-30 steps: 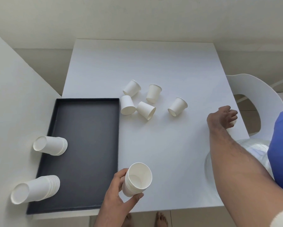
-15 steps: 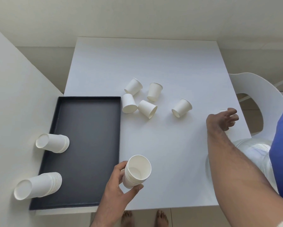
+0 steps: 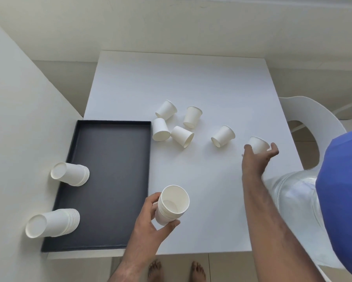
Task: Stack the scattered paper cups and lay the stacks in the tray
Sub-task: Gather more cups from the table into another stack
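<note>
My left hand grips a stack of white paper cups, mouth up, just right of the black tray. My right hand holds a single white cup lifted off the table at the right. Several loose cups lie on their sides mid-table, among them one near my right hand and a cluster beside the tray's far right corner. Two stacks lie on their sides along the tray's left edge, one farther, one nearer.
The white table ends close to me and at the right. A white chair stands at the right edge. A clear plastic bag hangs by my right arm. A white wall panel borders the tray's left.
My right hand has picked a cup up from the table's right edge and carried it left and upward. The left hand keeps holding its stack in much the same spot.
</note>
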Action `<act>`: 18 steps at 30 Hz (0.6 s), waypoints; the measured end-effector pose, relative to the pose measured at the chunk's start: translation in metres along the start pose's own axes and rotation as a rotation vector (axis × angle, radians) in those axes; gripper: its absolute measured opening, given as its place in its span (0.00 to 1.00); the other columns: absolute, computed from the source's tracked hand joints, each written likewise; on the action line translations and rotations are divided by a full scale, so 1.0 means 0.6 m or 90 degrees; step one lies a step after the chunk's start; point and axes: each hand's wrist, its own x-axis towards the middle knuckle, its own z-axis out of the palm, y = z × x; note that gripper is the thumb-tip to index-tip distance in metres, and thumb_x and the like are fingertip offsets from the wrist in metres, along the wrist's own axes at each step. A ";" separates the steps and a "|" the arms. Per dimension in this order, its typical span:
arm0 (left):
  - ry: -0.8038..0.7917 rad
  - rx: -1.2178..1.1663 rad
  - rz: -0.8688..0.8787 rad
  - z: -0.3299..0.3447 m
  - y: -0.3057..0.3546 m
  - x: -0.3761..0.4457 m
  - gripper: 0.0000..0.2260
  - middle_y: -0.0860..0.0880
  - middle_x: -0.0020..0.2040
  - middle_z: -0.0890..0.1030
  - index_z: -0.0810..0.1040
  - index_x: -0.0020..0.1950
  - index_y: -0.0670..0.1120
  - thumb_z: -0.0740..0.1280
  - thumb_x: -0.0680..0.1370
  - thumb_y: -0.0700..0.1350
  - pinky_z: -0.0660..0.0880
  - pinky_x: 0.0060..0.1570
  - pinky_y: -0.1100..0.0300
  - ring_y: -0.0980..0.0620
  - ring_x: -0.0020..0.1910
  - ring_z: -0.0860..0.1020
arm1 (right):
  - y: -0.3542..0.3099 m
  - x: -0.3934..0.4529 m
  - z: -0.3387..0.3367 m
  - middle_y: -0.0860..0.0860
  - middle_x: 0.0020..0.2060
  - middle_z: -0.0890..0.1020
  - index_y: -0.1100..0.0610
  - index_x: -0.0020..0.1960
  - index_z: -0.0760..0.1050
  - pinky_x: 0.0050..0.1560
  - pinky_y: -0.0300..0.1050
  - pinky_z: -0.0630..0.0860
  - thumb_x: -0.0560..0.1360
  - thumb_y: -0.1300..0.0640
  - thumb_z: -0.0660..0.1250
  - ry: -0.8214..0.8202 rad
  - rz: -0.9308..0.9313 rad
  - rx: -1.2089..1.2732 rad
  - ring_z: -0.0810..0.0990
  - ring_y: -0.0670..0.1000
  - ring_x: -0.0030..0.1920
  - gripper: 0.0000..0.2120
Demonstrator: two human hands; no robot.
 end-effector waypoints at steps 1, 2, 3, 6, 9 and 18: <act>-0.002 -0.001 0.000 0.002 0.002 -0.001 0.39 0.61 0.67 0.82 0.66 0.78 0.64 0.83 0.74 0.52 0.72 0.65 0.55 0.62 0.71 0.76 | 0.009 -0.003 -0.003 0.55 0.77 0.68 0.49 0.80 0.57 0.59 0.40 0.72 0.77 0.55 0.69 -0.016 -0.007 0.004 0.78 0.56 0.63 0.35; -0.004 -0.003 0.000 0.003 0.004 -0.003 0.39 0.61 0.67 0.82 0.66 0.78 0.64 0.83 0.74 0.52 0.72 0.65 0.55 0.62 0.71 0.75 | 0.023 -0.008 -0.007 0.54 0.76 0.68 0.48 0.79 0.58 0.57 0.42 0.74 0.76 0.56 0.69 -0.035 -0.018 0.008 0.80 0.57 0.62 0.36; -0.005 -0.003 0.001 0.005 0.008 -0.006 0.39 0.62 0.66 0.82 0.66 0.78 0.64 0.83 0.73 0.52 0.72 0.64 0.55 0.63 0.71 0.75 | 0.028 -0.014 -0.013 0.53 0.75 0.69 0.48 0.79 0.58 0.54 0.44 0.75 0.75 0.55 0.70 -0.058 -0.018 0.006 0.81 0.57 0.61 0.36; -0.011 0.000 0.011 0.010 0.013 -0.012 0.38 0.62 0.66 0.82 0.66 0.78 0.64 0.83 0.74 0.53 0.71 0.63 0.58 0.64 0.70 0.75 | 0.041 -0.050 -0.036 0.51 0.71 0.72 0.41 0.76 0.59 0.48 0.41 0.76 0.74 0.52 0.72 -0.114 -0.037 0.024 0.82 0.49 0.56 0.36; -0.013 0.000 0.018 0.015 0.019 -0.020 0.37 0.63 0.66 0.82 0.66 0.77 0.66 0.82 0.74 0.53 0.69 0.62 0.62 0.65 0.70 0.75 | 0.042 -0.099 -0.066 0.50 0.67 0.75 0.42 0.72 0.64 0.43 0.32 0.77 0.75 0.53 0.76 -0.164 -0.065 0.047 0.82 0.36 0.50 0.31; -0.019 0.019 0.017 0.032 0.041 -0.041 0.36 0.63 0.65 0.82 0.67 0.76 0.67 0.81 0.73 0.55 0.73 0.59 0.61 0.64 0.66 0.77 | -0.001 -0.245 -0.149 0.47 0.63 0.79 0.46 0.69 0.69 0.59 0.46 0.82 0.68 0.48 0.83 -0.419 -0.120 0.187 0.83 0.49 0.63 0.34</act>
